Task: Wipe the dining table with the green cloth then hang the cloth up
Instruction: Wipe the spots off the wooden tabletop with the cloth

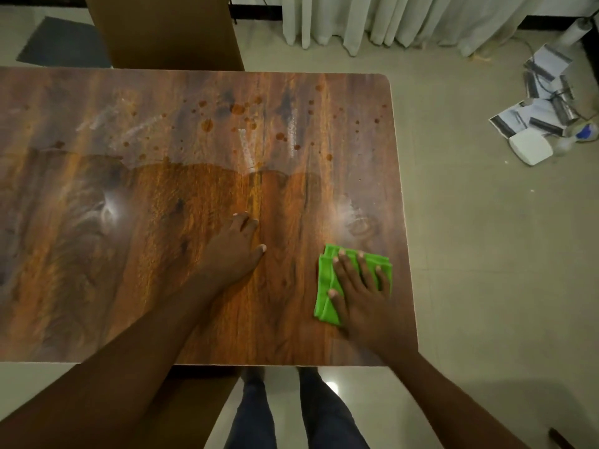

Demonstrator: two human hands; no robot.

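Observation:
The wooden dining table (97, 254) fills the left and middle of the head view. Brown droplets and stains (238, 109) dot its far half, with whitish smears among them. A folded green cloth (325, 286) lies near the table's right edge. My right hand (359, 286) presses flat on the cloth, fingers spread, covering most of it. My left hand (236, 247) rests flat on the bare wood in the middle of the table, holding nothing.
A brown chair back (168, 30) stands at the table's far edge. White curtains (405, 17) hang at the back. Papers, metal cylinders and a white box (531, 147) litter the tiled floor at right. A dark mat (64, 43) lies at far left.

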